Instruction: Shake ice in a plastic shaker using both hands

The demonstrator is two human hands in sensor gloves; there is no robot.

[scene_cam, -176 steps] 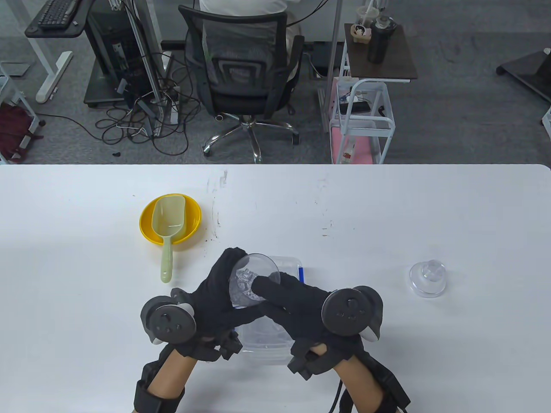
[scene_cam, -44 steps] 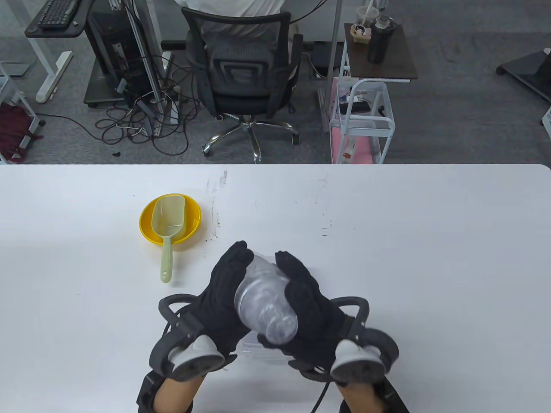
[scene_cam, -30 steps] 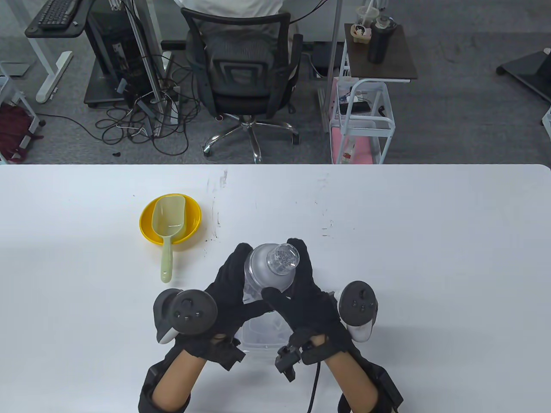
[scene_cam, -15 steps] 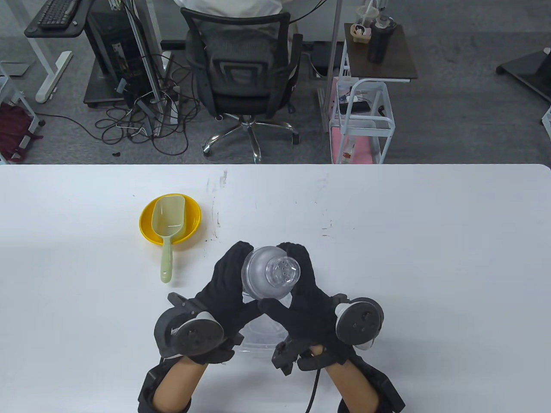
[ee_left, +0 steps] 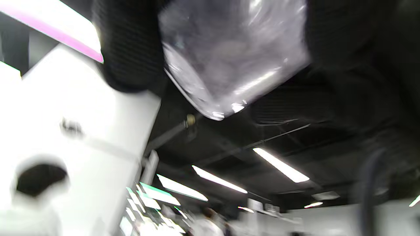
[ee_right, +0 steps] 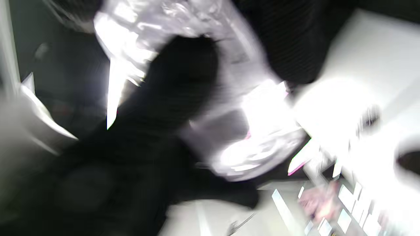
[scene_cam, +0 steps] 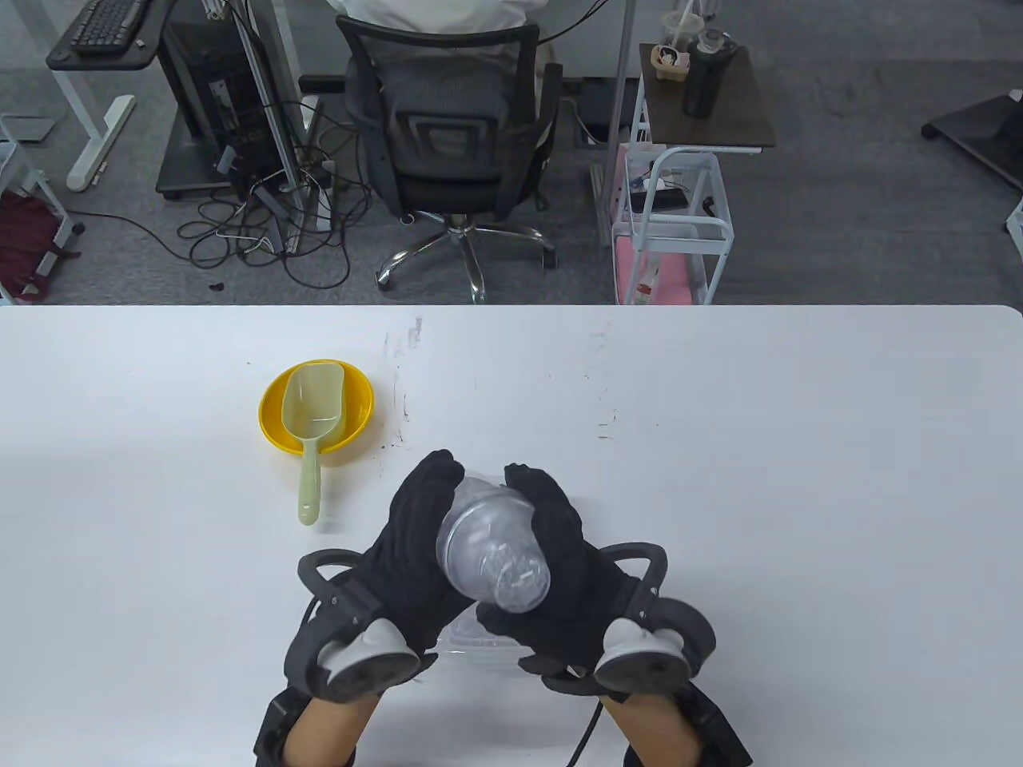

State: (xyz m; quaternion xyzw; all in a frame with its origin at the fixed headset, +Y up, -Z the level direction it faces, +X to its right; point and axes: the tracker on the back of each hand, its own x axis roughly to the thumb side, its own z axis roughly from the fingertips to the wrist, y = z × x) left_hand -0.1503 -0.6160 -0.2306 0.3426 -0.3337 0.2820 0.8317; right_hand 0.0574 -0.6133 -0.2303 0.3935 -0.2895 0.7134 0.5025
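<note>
One yellow bowl point(scene_cam: 276, 415) sits left of the table's point(scene_cam: 799, 479) centre, one green scoop point(scene_cam: 310, 435) lying in it with its handle over the near rim. Two gloved hands are raised near the near edge, middle. Left hand point(scene_cam: 404, 543) has fingers curled round the left side of one clear plastic shaker point(scene_cam: 487, 547), gripping it. Right hand point(scene_cam: 563, 571) wraps the right side, also gripping. Shaker is tilted, lifted off the table, base toward the camera, ice point(scene_cam: 518, 577) blurred inside. One clear container point(scene_cam: 471, 639) lies partly hidden beneath the hands. Wrist views are motion-blurred.
</note>
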